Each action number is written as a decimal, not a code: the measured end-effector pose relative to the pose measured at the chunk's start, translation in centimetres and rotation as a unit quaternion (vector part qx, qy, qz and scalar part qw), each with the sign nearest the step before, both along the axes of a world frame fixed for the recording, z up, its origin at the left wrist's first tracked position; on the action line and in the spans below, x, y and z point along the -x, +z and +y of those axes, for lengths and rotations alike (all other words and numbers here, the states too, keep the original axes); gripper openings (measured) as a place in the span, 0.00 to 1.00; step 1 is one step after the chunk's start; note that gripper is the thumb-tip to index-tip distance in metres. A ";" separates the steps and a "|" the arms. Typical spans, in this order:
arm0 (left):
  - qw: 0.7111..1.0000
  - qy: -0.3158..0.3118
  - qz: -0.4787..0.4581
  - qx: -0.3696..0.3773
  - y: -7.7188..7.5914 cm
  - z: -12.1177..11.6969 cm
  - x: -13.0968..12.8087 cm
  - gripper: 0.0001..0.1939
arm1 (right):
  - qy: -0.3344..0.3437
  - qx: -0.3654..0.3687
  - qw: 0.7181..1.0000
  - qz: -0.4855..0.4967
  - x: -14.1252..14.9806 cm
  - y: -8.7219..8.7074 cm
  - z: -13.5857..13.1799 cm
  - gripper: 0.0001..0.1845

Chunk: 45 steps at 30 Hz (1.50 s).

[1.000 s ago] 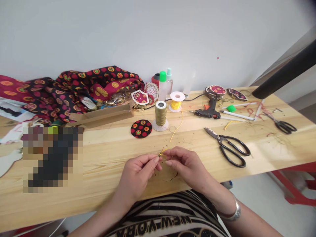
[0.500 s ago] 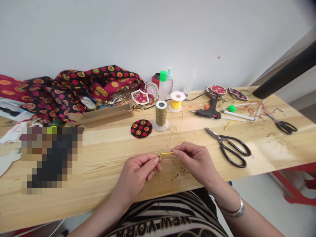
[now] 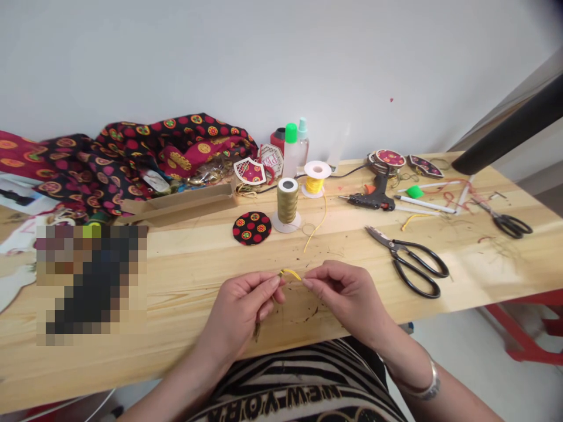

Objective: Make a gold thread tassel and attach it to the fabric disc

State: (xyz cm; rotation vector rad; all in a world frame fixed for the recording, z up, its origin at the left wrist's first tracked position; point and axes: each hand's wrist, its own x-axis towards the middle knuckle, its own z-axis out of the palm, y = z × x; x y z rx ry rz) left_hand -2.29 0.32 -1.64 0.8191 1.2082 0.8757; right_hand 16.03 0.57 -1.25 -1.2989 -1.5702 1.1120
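Between my two hands runs a short yellow cord (image 3: 291, 273), bowed slightly upward. My left hand (image 3: 246, 308) pinches its left end, where a dark olive thread binding shows at the fingertips; some dark strands hang below that palm. My right hand (image 3: 345, 293) pinches the other end between thumb and forefinger. Just beyond the hands stand a spool of olive thread (image 3: 287, 202) and a white spool of yellow cord (image 3: 314, 185), whose loose tail trails toward me. A round patterned fabric disc (image 3: 252, 228) lies left of the olive spool.
Large black-handled scissors (image 3: 407, 261) lie right of my right hand, with smaller scissors (image 3: 505, 221) farther right. A black glue gun (image 3: 372, 199) rests behind them. Bottles (image 3: 291, 152) stand by the wall. Patterned cloth (image 3: 176, 132) is heaped behind a cardboard box (image 3: 185, 202) at left.
The yellow cord has gone from nearly straight to bowed, as my right hand has moved slightly left and down. Dark strands now show below my left hand.
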 end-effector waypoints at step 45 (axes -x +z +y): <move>0.986 -0.109 0.087 -0.087 1.9 -0.8 0.2 0.15 | 0.152 0.071 0.986 0.003 0.8 0.6 1.9 0.11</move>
